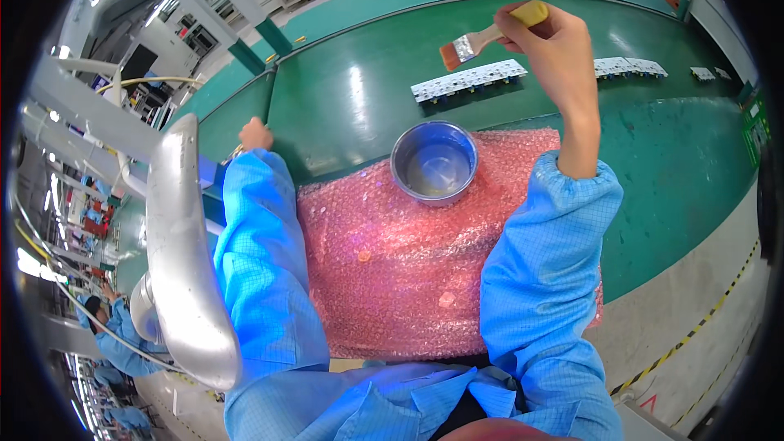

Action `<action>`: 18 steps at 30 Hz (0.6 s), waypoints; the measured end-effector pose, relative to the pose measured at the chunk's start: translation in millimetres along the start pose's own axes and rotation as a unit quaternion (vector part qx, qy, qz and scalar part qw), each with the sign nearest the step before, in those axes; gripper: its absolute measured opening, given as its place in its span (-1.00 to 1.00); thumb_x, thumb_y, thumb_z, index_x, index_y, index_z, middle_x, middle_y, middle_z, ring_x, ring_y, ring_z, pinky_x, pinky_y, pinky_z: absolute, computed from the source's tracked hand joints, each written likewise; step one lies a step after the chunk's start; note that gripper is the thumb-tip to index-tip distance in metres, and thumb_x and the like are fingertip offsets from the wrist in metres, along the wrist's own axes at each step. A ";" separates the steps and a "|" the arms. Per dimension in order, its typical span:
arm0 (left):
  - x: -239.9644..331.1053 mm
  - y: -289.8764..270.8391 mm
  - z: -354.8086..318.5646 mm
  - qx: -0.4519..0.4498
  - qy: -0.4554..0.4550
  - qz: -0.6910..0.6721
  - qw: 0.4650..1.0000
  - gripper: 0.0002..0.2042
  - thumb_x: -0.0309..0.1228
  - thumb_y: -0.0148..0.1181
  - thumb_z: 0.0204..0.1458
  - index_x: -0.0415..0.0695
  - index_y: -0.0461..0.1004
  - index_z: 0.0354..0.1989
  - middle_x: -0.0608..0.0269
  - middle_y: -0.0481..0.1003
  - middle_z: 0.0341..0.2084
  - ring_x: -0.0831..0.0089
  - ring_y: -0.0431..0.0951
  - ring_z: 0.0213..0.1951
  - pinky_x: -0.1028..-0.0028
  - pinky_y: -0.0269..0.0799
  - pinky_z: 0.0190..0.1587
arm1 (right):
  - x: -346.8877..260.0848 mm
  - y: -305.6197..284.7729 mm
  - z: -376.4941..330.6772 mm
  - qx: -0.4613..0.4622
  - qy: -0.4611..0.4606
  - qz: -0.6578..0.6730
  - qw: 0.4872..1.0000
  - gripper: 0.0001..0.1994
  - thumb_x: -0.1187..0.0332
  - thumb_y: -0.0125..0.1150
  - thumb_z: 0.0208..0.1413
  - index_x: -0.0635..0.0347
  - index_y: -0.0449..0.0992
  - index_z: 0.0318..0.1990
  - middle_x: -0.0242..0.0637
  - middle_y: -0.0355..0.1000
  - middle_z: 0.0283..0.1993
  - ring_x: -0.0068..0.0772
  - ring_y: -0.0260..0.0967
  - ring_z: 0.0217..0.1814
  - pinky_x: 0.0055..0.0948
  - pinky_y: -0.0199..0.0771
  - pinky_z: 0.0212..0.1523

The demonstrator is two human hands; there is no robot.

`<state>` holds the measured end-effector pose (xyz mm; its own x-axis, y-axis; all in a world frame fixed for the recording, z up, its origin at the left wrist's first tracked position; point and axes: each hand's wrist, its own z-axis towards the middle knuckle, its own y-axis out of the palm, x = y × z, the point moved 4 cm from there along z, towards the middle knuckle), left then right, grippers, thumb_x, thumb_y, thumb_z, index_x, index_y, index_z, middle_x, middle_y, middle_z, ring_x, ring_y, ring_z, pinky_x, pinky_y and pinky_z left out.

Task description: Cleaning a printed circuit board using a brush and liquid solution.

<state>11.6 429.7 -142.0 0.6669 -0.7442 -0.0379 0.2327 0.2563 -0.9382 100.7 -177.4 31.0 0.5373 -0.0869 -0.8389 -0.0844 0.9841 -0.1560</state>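
Observation:
My right hand is raised over the green belt and grips a paintbrush by its yellow handle, bristles pointing left. Just beyond the brush lies a white circuit board strip. My left hand reaches to the belt's left edge, fingers curled; what it touches is hidden. A round metal bowl with a little clear liquid stands on a pink bubble wrap sheet between my blue sleeves.
More white board strips lie farther right on the belt. A curved silver duct rises at my left. Another person in blue works at lower left. Yellow-black floor tape runs at lower right.

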 end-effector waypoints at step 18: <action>201.3 -125.0 -153.3 -0.081 0.200 -0.276 0.937 -0.78 -0.35 0.29 -0.19 -0.30 0.58 -0.49 -0.25 0.57 -0.45 -0.08 0.60 -0.27 0.03 0.48 -0.20 | -14.6 21.1 -5.3 -0.051 -0.027 -0.011 0.998 -0.81 0.39 0.27 0.16 0.35 0.58 -0.16 -0.27 0.55 -0.28 -0.53 0.51 -0.29 -0.58 0.52 -0.23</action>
<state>8.2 153.3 -85.1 0.1507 -0.9155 0.3731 0.3330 -0.3083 -0.8911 86.6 -156.2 37.2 0.5838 -0.0971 -0.8061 -0.1560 0.9609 -0.2287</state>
